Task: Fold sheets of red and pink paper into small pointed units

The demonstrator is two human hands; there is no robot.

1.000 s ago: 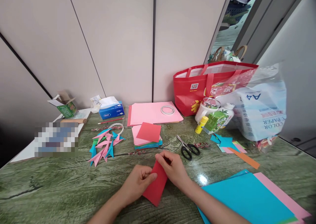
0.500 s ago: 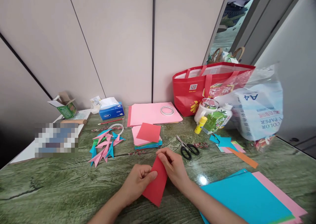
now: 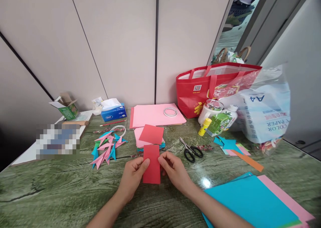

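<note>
A red paper rectangle (image 3: 151, 166), which looks folded, stands upright between my hands above the table. My left hand (image 3: 134, 174) pinches its left edge with the thumb in front. At the right edge, the thumb and fingers of my right hand (image 3: 173, 167) are closed on the paper. Just behind it lies a stack of small coloured papers (image 3: 138, 139), topped by a red square (image 3: 151, 134). Black-handled scissors (image 3: 190, 151) rest right of the stack. Folded pink, blue and green paper pieces (image 3: 107, 149) lie to the left, beside a white ring (image 3: 119, 130).
Blue and pink sheets (image 3: 250, 198) lie at the front right. Paper scraps (image 3: 230, 146), a yellow glue stick (image 3: 205, 126), a red bag (image 3: 188, 95) and a plastic paper pack (image 3: 265, 110) stand or lie behind. Pink sheets (image 3: 150, 116) and a tissue box (image 3: 113, 112) are near the wall.
The red paper has turned from slanted to upright and risen a little. My left hand has shifted up and left along its edge; my right hand has moved to its right edge.
</note>
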